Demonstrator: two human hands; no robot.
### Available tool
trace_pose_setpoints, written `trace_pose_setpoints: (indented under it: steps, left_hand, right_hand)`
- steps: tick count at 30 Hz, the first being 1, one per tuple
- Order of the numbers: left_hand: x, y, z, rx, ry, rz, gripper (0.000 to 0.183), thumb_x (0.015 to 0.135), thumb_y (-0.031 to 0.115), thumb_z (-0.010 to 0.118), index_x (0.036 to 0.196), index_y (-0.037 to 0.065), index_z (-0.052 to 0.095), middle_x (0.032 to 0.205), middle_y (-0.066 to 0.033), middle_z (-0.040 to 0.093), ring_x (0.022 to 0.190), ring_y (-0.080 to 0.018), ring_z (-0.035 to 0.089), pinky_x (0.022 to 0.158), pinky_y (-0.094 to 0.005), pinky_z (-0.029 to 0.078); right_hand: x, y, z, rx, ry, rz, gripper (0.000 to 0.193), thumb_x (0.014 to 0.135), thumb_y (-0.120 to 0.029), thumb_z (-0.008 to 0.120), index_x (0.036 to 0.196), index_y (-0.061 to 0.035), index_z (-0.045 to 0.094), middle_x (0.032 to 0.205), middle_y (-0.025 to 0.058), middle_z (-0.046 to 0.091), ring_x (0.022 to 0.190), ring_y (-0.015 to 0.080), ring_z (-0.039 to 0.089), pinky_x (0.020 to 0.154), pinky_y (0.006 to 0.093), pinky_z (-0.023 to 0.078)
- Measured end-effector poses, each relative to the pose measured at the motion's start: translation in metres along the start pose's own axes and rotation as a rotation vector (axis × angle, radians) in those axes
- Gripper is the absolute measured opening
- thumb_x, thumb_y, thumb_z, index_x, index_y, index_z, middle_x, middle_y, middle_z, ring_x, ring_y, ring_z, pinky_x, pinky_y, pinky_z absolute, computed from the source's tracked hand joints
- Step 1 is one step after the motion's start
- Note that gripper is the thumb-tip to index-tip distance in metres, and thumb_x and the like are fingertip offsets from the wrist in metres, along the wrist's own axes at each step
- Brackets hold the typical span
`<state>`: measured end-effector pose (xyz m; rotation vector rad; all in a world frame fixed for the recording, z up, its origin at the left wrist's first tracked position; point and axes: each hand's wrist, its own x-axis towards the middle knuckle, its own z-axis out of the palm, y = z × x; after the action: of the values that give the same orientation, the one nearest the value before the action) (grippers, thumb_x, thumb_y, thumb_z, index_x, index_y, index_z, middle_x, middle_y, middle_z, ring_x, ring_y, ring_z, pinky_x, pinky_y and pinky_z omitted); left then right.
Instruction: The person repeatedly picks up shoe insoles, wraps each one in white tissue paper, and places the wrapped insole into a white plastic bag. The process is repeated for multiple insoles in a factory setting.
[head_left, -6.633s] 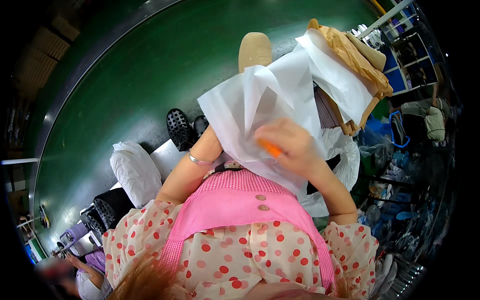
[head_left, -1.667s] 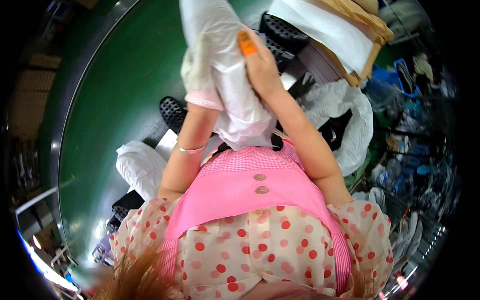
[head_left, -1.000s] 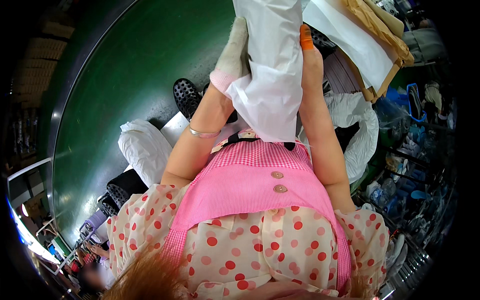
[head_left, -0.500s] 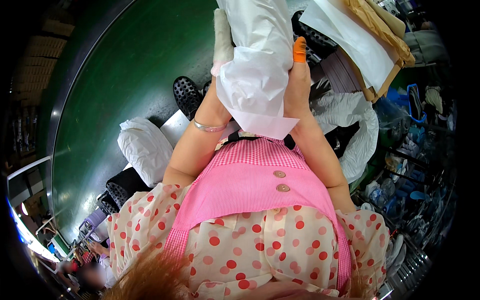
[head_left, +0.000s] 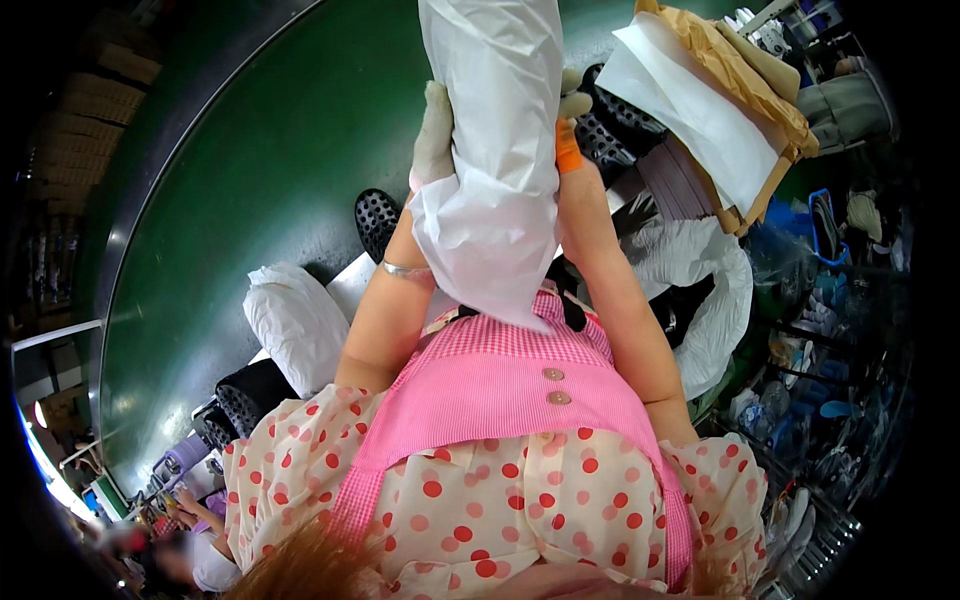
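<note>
A long bundle wrapped in white paper point(head_left: 500, 130) runs from the top edge down toward my pink apron, its crumpled end hanging loose to a point. What is inside the wrap is hidden. My left hand point(head_left: 433, 145), with a whitish covering on its fingers, presses along the bundle's left side. On the opposite side my right hand point(head_left: 572, 150) closes around it; its thumb wears an orange cover and its other fingertips are pale-covered. Below and left of my left hand lies a black shoe sole with round holes point(head_left: 377, 222). More black holed soles point(head_left: 605, 140) lie just beyond my right hand.
A green worktop point(head_left: 230, 190) with a curved metal edge spreads leftward. Another white wrapped bundle point(head_left: 296, 328) lies by my left arm. To the right are white paper sheets point(head_left: 690, 110) on brown paper and an open white plastic bag point(head_left: 725, 300). People sit at the lower left.
The bundle has shifted slightly left and toward me, with both hands still on it. Its loose paper end now drops lower over the apron, and the right fingertips show past its side.
</note>
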<state>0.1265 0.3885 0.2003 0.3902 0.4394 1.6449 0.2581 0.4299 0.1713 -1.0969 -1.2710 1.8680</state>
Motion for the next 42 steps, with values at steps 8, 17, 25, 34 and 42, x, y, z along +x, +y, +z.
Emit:
trace_pose_setpoints:
  steps: [8, 17, 25, 34, 42]
  left_hand:
    - [0.018, -0.002, -0.008, -0.176, -0.152, -0.04, 0.085, 0.089, 0.061, 0.046, 0.138, -0.006, 0.033, 0.128, -0.0222, 0.048, 0.111, -0.0326, 0.053, 0.099, -0.0408, 0.043]
    - [0.021, -0.002, -0.024, 0.247, 0.066, 0.11, 0.043, 0.097, 0.035, 0.051, 0.124, 0.002, 0.055, 0.114, -0.0129, 0.062, 0.103, -0.0212, 0.062, 0.089, -0.0354, 0.051]
    - [0.017, -0.01, -0.034, 0.454, 0.034, 0.178, 0.025, 0.097, 0.025, 0.052, 0.091, 0.004, 0.065, 0.09, -0.0037, 0.066, 0.079, -0.0095, 0.06, 0.071, -0.0236, 0.047]
    - [0.025, -0.008, -0.014, 0.282, 0.185, 0.322, 0.042, 0.098, 0.031, 0.051, 0.125, -0.002, 0.049, 0.117, -0.0108, 0.059, 0.104, -0.022, 0.059, 0.092, -0.0352, 0.048]
    - [0.034, 0.0, -0.024, 0.013, 0.225, 0.27, 0.042, 0.095, 0.027, 0.057, 0.126, 0.0, 0.05, 0.119, -0.0107, 0.058, 0.107, -0.0236, 0.058, 0.094, -0.0375, 0.048]
  right_hand:
    - [-0.009, -0.012, 0.0, -0.15, 0.044, 0.007, 0.069, 0.093, -0.063, 0.04, 0.094, -0.0008, 0.069, 0.079, -0.001, 0.06, 0.071, 0.0063, 0.048, 0.065, 0.0222, 0.039]
    - [0.004, -0.033, -0.022, -0.115, 0.009, -0.345, 0.067, 0.09, -0.049, 0.058, 0.133, 0.0007, 0.044, 0.127, 0.0137, 0.052, 0.116, 0.0184, 0.052, 0.102, 0.0327, 0.038]
    - [0.001, -0.035, 0.005, 0.063, -0.098, -0.27, 0.082, 0.076, -0.029, 0.081, 0.137, 0.0021, 0.036, 0.125, 0.0114, 0.053, 0.113, 0.0171, 0.054, 0.094, 0.0287, 0.045]
    - [-0.01, -0.011, 0.007, 0.253, -0.264, -0.033, 0.055, 0.077, -0.021, 0.08, 0.121, 0.0019, 0.056, 0.108, 0.0079, 0.063, 0.098, 0.0143, 0.059, 0.084, 0.0275, 0.047]
    - [0.002, -0.026, -0.004, -0.455, -0.076, -0.064, 0.04, 0.077, -0.026, 0.075, 0.104, 0.0012, 0.066, 0.085, 0.0077, 0.067, 0.077, 0.0134, 0.059, 0.071, 0.0285, 0.047]
